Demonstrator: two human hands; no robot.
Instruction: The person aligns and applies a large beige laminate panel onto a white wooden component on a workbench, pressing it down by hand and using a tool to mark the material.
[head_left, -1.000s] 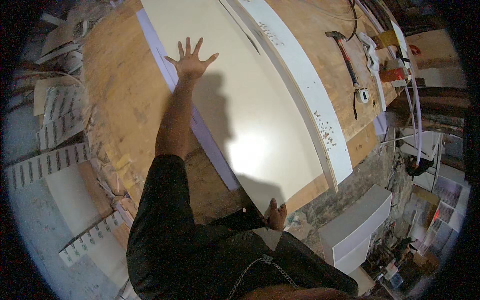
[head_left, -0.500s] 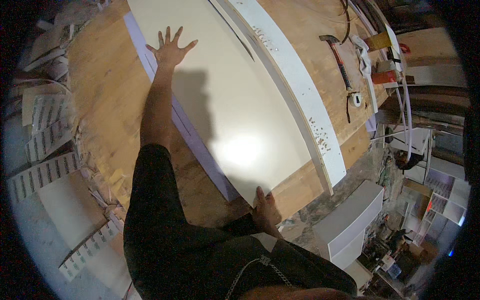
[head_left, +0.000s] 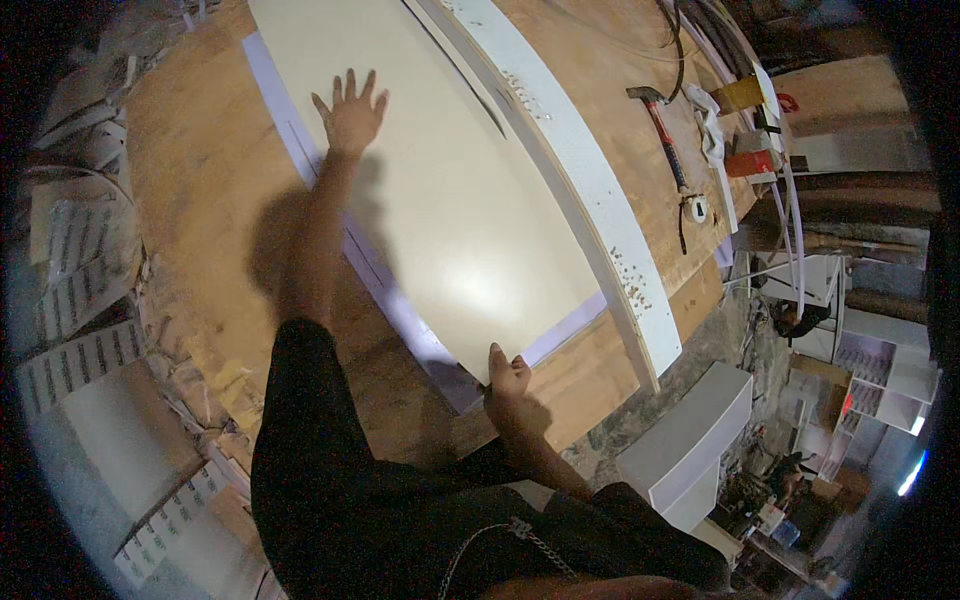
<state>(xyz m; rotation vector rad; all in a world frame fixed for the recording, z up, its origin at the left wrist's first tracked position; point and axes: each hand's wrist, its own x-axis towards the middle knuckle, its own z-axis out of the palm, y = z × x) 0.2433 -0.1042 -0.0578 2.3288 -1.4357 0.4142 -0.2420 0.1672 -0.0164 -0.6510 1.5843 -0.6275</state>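
A long cream sheet (head_left: 440, 220), glossy on top, lies over a lilac-edged board (head_left: 400, 322) on a wooden worktable. My left hand (head_left: 353, 118) is spread on the sheet's upper left part, fingers apart. At the sheet's near corner, my right hand (head_left: 507, 378) pinches the edge, with the thumb on top and the other fingers curled and partly hidden. Lilac strips of the lower board show along the sheet's left side and near end.
A white strip (head_left: 590, 190) with brown specks runs along the sheet's right side. Beyond it on the worktable (head_left: 190, 200) lie a hammer (head_left: 661, 135) and a tape measure (head_left: 696, 209). A white box-like piece (head_left: 690, 440) stands off the near right edge. Offcuts and printed panels (head_left: 85, 365) lie left.
The cream sheet has shifted away from me over the lower board, baring a lilac strip at its near end. My right hand moved with its corner; my left hand's fingers have drawn closer together.
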